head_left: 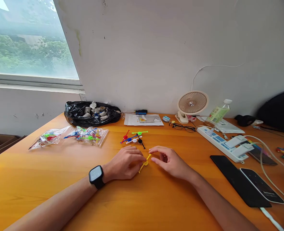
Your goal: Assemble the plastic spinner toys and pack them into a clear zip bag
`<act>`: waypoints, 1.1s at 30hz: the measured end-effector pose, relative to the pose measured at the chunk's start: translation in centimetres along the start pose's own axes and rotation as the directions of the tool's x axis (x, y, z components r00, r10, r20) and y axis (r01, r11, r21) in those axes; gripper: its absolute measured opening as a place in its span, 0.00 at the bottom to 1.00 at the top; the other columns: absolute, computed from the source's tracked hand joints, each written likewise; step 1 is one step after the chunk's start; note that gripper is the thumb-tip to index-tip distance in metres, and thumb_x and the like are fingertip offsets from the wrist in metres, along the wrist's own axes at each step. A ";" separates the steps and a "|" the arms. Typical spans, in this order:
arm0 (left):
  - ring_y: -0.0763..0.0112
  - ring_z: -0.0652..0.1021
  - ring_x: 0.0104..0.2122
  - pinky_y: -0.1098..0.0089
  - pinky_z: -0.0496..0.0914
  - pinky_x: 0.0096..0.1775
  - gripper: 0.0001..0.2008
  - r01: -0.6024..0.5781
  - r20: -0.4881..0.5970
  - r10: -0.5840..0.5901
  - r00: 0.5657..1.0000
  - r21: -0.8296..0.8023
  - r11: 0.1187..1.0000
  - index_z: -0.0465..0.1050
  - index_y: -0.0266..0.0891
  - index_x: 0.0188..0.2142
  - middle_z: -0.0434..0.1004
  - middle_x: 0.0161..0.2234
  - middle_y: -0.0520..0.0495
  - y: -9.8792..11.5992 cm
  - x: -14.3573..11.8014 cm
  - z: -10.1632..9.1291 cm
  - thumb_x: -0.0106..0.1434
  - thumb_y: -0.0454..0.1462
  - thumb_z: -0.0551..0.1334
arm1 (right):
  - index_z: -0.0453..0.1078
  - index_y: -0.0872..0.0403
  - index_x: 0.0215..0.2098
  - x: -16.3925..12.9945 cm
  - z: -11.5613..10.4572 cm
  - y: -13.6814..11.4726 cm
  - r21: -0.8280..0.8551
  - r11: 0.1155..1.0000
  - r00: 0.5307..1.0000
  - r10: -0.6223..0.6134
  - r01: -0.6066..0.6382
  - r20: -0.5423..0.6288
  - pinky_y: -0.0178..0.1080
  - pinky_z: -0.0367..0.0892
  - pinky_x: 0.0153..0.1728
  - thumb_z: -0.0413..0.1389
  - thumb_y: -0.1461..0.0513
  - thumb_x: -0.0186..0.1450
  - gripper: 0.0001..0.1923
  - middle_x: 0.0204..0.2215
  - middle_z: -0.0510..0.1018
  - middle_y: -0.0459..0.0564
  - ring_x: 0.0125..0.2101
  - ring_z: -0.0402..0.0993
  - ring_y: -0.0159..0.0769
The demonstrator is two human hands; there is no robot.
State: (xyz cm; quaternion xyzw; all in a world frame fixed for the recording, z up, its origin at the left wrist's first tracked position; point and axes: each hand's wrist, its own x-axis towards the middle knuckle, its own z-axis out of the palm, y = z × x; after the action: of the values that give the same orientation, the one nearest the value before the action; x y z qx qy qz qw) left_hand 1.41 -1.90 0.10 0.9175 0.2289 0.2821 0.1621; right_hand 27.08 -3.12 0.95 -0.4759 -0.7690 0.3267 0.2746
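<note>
A small yellow plastic stick with a round disc at its middle (146, 163) lies slanted between my two hands, low over the wooden table. My left hand (126, 162), with a black smartwatch (96, 175) on its wrist, pinches it near the disc. My right hand (169, 161) is beside its upper end, thumb and index finger apart around the tip; contact there is hard to make out. Just beyond my hands lies a loose group of similar pieces: a red one (125, 137), a green one (139, 133), a blue one (128, 139), a white one (135, 140) and a black one (139, 141).
Clear bags of coloured pieces (91, 136) (49, 137) lie at left, before a black plastic bag (76, 117). At the back are a screwdriver (141, 112), glasses (180, 127) and a fan (192, 102). A power strip (216, 141), a bottle (217, 114) and a phone (262, 185) are right.
</note>
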 end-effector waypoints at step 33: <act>0.61 0.78 0.39 0.62 0.70 0.43 0.13 0.045 -0.084 -0.038 0.996 0.093 0.995 0.77 0.40 0.50 0.83 0.40 0.42 -0.2 0.0 -0.4 0.76 0.38 0.55 | 0.80 0.50 0.41 -2.6 -5.1 -1.4 0.023 0.989 0.774 0.102 -0.148 0.625 0.32 0.66 0.27 0.75 0.51 0.50 0.24 0.36 0.79 0.46 0.28 0.72 0.32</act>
State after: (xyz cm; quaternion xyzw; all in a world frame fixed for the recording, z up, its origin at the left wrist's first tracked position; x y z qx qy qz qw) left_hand 1.10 -1.64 0.28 0.9069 0.2675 0.3047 0.1146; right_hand 31.06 -4.71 4.94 -0.3815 -0.7712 0.5096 0.0001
